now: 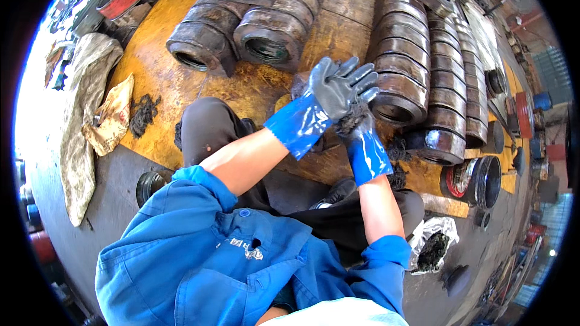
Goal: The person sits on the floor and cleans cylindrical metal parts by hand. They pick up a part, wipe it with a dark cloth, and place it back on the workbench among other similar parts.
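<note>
My left hand (336, 89), in a grey rubber glove with a blue cuff, is held out with its fingers spread. Close against the base of its palm is a dark, fibrous clump (353, 119), like oily waste yarn. My right hand (362, 125), gloved the same way, appears to press that clump toward the left glove; its fingers are largely hidden. Beyond both hands lie rows of greasy, ribbed metal cylinders (403, 54), the nearest ends just right of the gloves. Two more thick cylinders (273, 35) lie ahead and to the left.
Dark fibre scraps (143, 116) and a stained cloth (115, 115) lie left on the yellow, oily board (163, 78). A long dirty cloth (84, 121) is further left. A plastic bag (446, 227) of dark fibre sits right of my knee, near black rings (486, 182).
</note>
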A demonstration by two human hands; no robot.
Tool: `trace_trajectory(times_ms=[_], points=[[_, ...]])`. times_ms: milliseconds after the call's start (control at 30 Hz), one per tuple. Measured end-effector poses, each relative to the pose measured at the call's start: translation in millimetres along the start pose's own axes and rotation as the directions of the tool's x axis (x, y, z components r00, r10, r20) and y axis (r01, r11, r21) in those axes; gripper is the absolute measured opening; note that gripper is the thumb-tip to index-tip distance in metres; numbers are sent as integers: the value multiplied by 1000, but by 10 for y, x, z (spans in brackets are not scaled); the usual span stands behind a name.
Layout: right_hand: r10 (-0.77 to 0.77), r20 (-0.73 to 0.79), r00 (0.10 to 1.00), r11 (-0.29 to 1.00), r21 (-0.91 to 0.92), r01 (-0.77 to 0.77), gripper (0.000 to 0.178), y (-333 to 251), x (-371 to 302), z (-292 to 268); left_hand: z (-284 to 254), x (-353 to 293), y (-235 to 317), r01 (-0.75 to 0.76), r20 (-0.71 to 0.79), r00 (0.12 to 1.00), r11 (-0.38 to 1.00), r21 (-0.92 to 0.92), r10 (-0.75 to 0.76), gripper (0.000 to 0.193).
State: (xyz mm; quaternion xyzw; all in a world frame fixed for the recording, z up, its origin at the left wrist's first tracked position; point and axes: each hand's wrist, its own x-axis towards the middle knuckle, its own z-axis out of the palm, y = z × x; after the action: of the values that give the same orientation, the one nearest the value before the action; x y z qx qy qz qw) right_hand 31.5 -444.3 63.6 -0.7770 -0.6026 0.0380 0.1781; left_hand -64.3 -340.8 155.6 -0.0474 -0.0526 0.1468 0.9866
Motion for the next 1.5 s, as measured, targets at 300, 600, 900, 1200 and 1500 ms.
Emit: trace_trajectory(times_ms=[300,600,900,1200,1500], points=[[422,432,797,-376,884,-279,38,-624,-147,-384,169,96,265,-46,-164,980,936,350,109,84],[630,-41,775,-24,997,73,38,-315,-166,-822,-91,-49,548,89,179,965,-877,471,194,65],[4,-189,982,990,-137,-30,50,-994,-185,-808,-491,-382,298,-126,180,982,-885,449,-48,42],[-73,-47,996,991,-116,67,39,-658,-118,-824,-477,-428,-224,-298,202,954,-758,580,-222,30],[-35,3,999,999,-25,35,26,-316,-6,-895,-1146,-436,-325,-274,256,960,-174,946,-117,27]])
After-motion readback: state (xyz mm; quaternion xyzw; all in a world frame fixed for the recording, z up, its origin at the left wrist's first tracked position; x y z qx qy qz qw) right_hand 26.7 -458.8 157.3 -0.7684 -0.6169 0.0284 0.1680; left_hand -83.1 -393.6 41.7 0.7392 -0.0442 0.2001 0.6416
